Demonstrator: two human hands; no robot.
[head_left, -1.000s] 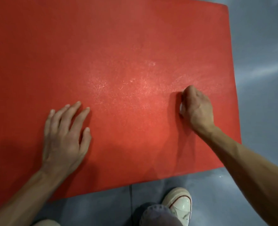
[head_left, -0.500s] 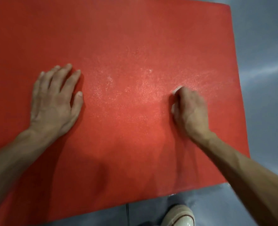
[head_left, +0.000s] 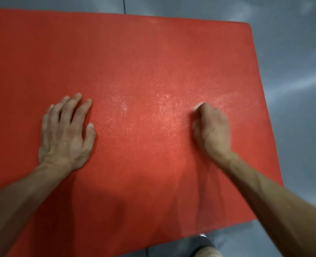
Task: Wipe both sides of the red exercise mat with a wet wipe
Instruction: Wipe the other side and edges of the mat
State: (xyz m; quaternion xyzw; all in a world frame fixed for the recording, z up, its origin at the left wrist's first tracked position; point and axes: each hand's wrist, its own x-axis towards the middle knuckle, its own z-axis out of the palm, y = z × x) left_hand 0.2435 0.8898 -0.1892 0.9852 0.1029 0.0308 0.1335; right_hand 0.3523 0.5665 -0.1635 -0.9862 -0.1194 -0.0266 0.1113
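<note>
Head view: red exercise mat (head_left: 134, 52) lies flat, long axis left-right.

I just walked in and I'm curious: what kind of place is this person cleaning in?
Probably a gym or exercise room, though little of it shows. A large red exercise mat lies flat on a smooth grey floor, and the person crouches over it with both hands on it, a shoe at its near edge.

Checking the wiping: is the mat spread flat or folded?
Spread flat: the mat lies in one layer on the floor, the left hand flat on it.
</note>
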